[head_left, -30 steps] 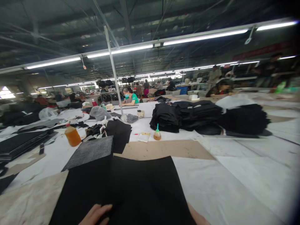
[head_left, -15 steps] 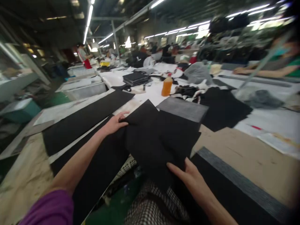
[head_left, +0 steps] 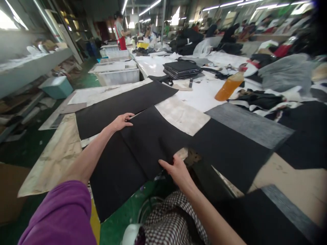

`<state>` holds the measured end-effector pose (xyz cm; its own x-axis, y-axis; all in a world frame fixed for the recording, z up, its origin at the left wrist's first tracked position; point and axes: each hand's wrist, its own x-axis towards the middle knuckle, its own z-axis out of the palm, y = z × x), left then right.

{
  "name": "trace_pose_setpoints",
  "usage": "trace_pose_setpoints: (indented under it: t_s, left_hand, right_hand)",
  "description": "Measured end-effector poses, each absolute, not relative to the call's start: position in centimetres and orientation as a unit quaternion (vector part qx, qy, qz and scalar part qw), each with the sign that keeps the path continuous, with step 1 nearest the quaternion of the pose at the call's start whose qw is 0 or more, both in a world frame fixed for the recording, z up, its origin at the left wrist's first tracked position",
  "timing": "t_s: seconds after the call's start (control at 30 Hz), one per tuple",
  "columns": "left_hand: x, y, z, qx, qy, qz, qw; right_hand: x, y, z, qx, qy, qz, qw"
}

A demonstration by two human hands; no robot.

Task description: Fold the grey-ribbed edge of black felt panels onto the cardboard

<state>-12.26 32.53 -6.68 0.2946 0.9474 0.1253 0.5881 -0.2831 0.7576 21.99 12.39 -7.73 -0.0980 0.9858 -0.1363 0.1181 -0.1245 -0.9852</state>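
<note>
While both hands work one black fabric sheet [head_left: 150,143], here's the layout. Left hand [head_left: 122,120] is stretched out to the sheet's far left corner, grip closed w/ fingers pinching that corner. Right hand [head_left: 176,170] sits close to the body at the near edge, thumb and fingers nipped onto the cloth. So the sheet lies flat on the worktop [head_left: 182,115] between the two hands, running away from the person, its near left part draping over the worktop's edge toward the green floor [head_left: 120,217]. Right hand is the nearer one; left is at full reach.

Just beyond: a second black sheet [head_left: 120,105], long axis slanting far-right. To the right, a grey felt piece [head_left: 247,124], then an orange-liquid bottle [head_left: 228,86] and a stack of black pieces [head_left: 182,69], well apart from both hands. No brand, label or writing legible anywhere.
</note>
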Motion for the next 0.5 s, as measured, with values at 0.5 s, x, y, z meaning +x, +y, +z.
trace_pose_setpoints:
  t_s: [0.5]
  left_hand:
    - [-16.0,32.6,-9.1,0.746,0.547,0.285,0.250]
  right_hand:
    - [19.8,12.1,-10.5,-0.645,-0.595,0.364,0.313]
